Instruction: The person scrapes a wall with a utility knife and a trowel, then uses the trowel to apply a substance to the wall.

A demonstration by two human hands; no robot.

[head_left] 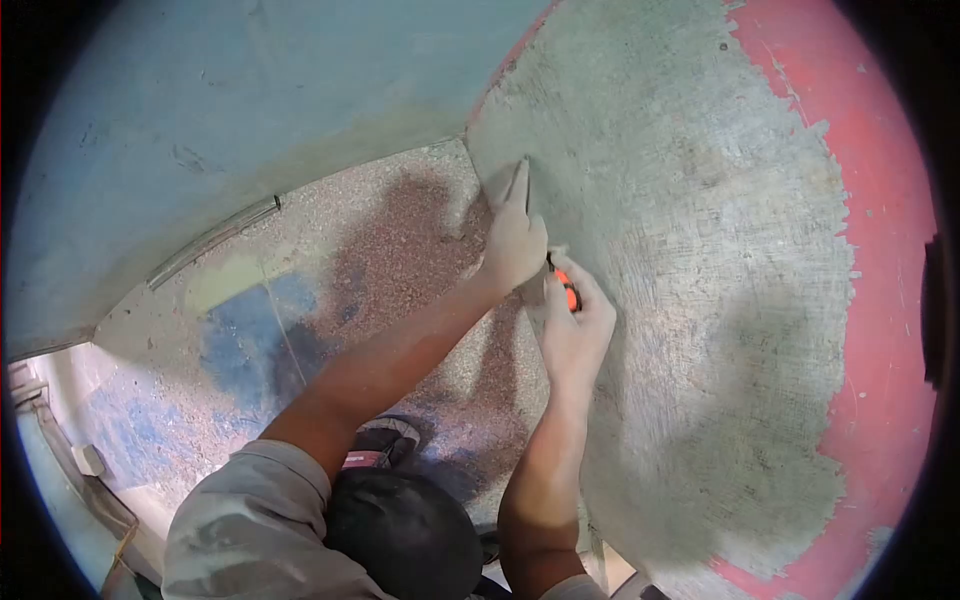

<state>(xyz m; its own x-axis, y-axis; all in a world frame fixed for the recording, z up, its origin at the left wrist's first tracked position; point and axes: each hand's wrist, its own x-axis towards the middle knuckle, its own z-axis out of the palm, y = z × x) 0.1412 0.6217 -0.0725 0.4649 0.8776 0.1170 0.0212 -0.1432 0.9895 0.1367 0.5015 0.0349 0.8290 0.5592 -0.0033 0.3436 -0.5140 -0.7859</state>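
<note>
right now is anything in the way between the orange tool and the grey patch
The right hand curls round the orange tool, partly between it and the grey patch; the left hand is just above in view. Nothing else visible stands in the way.

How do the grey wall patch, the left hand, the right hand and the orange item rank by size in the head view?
Largest to smallest:
1. Grey wall patch, by far.
2. Left hand and right hand: too alike to rank.
3. Orange item, partly covered.
</note>
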